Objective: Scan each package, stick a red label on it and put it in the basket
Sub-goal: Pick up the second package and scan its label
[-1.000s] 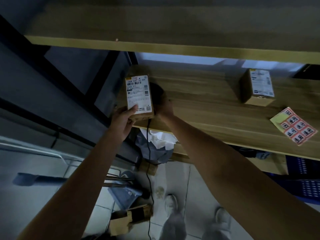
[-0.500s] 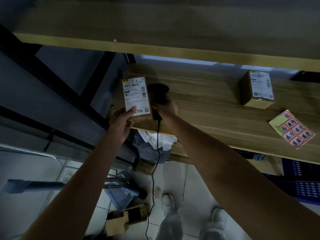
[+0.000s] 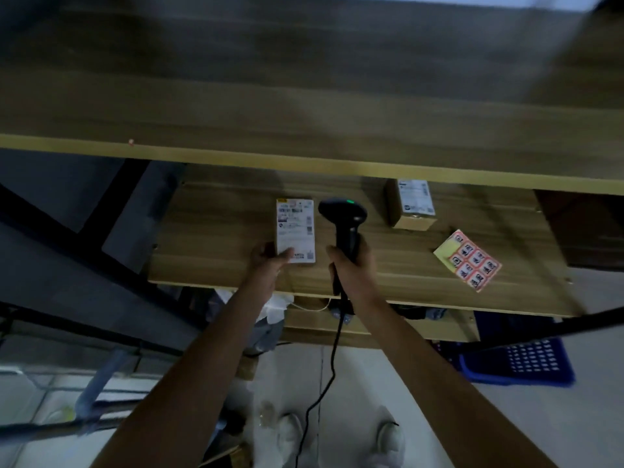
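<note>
The left hand (image 3: 266, 261) holds a box (image 3: 295, 231) near the counter's (image 3: 219, 244) front-left corner; the right hand (image 3: 351, 261) grips the scanner (image 3: 344, 224).

Dim lighting. Two-tier wooden shelf unit (image 3: 405, 275) with upper wooden board (image 3: 304, 96) on a black metal frame (image 3: 84, 224). Pale tiled floor (image 3: 354, 383) below. Grey wall (image 3: 40, 265) at left.

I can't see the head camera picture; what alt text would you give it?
A person's left hand holds a labelled package while the right hand grips a black scanner beside it, over a wooden shelf. A second package, a red label sheet and a blue basket lie to the right.
</note>
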Tool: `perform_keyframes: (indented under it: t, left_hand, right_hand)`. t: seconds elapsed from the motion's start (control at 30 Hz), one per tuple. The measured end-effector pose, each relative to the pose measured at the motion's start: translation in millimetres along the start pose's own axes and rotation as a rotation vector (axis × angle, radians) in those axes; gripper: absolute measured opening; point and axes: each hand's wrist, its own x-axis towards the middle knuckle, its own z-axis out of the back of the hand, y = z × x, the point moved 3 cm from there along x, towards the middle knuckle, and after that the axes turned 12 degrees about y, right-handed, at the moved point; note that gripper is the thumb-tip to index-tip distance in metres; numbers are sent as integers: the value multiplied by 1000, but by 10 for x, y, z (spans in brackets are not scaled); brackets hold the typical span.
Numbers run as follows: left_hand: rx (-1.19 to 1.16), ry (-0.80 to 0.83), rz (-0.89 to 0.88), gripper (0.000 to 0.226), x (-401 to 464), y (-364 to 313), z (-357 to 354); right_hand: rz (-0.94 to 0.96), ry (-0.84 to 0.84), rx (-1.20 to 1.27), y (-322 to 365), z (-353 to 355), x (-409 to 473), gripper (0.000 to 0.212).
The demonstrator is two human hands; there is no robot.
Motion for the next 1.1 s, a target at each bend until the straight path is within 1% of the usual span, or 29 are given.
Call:
perform_keyframes:
  t: [0.03, 0.07, 0.13, 0.2, 0.23, 0.27, 0.37, 0.4, 0.43, 0.47, 0.53, 0.63, 1.03, 1.1]
  left_hand:
    - [24, 22, -10, 81, 50, 46, -64]
    - [56, 25, -20, 91, 147, 132, -73]
    - [139, 39, -15, 95, 347, 340, -58]
    - [191, 60, -31, 94, 358, 391, -118]
    - [201, 62, -41, 89, 347, 394, -138]
    - [216, 62, -50, 78, 244, 306, -217]
    - [268, 53, -67, 37, 58, 143, -353]
    - [274, 51, -74, 30, 40, 135, -362]
    - [275, 55, -75, 28, 24, 138, -365]
    - [275, 53, -73, 32, 7, 144, -363]
    - [258, 41, -54, 47, 8, 174, -336]
    - [238, 29, -53, 52, 32, 200, -325]
    - [189, 32, -63, 56, 151, 290, -264]
    - [195, 39, -63, 52, 169, 297, -258]
  right_hand:
    - [6, -2, -5, 4, 10, -77, 17]
    - [13, -4, -14, -4, 14, -139, 16]
    - [16, -7, -22, -35, -1, -235, 16]
    - [17, -9, -40, -37, -41, -305, 15]
    - [16, -6, -51, -40, -67, -327, 15]
    - [16, -7, -63, -42, -87, -341, 15]
    - [13, -20, -83, -28, -128, -361, 15]
    - [11, -18, -86, -28, -138, -362, 15]
    - [6, -14, -84, -20, -153, -364, 16]
    - [2, -13, -77, -19, -169, -362, 17]
    - [11, -16, -57, -23, -195, -356, 16]
    - [35, -27, -36, -25, -198, -354, 13]
    - [29, -23, -38, 6, -234, -324, 14]
    - [26, -23, -52, 10, -239, -317, 13]
